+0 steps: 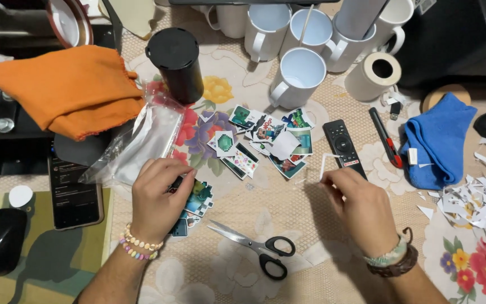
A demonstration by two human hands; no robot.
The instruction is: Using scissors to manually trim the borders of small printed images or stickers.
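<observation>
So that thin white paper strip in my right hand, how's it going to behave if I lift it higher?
The paper strip looks very thin and narrow, so it will probably flop or curl above the right hand. It seems nearly weightless, so a breath could shift it. Pinched at one end only, it may tear if tugged.

left hand (pixel 156 200) grips a stack of printed cutouts (pixel 193 205) | right hand (pixel 361 205) pinches a white paper strip (pixel 324 164) | scissors (pixel 260 247) lie between hands on bench (pixel 310 270) | loose stickers (pixel 265 138) beyond
</observation>
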